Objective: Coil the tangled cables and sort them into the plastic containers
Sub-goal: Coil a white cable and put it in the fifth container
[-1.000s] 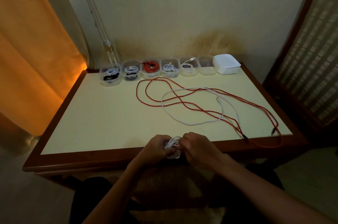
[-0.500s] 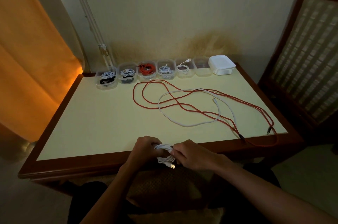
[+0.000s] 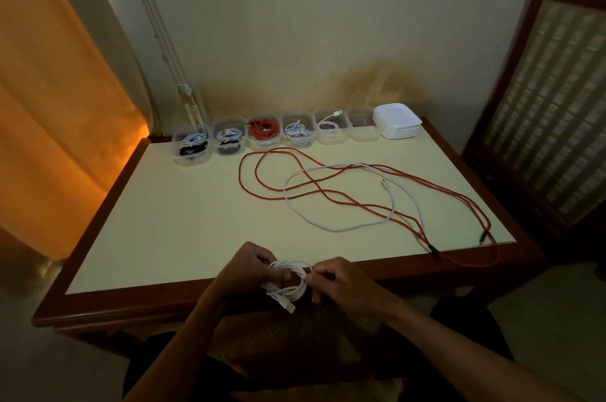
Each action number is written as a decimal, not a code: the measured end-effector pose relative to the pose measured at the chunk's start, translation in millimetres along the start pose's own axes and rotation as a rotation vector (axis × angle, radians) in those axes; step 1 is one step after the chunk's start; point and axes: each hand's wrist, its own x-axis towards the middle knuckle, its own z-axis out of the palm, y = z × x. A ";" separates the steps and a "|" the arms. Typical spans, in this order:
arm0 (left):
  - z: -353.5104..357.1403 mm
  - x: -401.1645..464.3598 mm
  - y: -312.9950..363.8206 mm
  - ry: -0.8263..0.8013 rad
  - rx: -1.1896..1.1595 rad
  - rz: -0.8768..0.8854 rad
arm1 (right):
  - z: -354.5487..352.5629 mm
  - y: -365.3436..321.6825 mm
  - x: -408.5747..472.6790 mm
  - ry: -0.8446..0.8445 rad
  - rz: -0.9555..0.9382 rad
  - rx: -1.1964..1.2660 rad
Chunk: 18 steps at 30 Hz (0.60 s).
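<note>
Together, hands (image 3: pixel 296 278) around white coil (image 3: pixel 288 283).

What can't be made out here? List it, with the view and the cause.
- Head view: where the left hand and right hand grip the white coil, their fingers cover part of it.
- Head view: the last clear container may hold nothing; dim light and its clear walls prevent telling.
- Head view: the connector types on the loose red cable are too small.
</note>
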 end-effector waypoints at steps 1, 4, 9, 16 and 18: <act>-0.7 -0.4 1.2 -0.007 -0.029 -0.003 | -0.4 2.8 1.1 0.031 0.009 0.007; -1.7 0.3 3.6 -0.013 -0.059 -0.010 | -4.0 14.3 5.2 0.052 0.105 0.097; 2.6 4.6 7.4 0.013 -0.080 -0.006 | -4.0 20.1 11.1 0.022 0.223 0.378; 7.4 16.5 6.1 -0.014 -0.041 0.004 | -16.0 15.8 23.8 -0.013 0.275 0.436; 7.4 21.5 5.1 -0.024 -0.049 0.015 | -19.8 17.0 28.1 0.028 0.244 0.382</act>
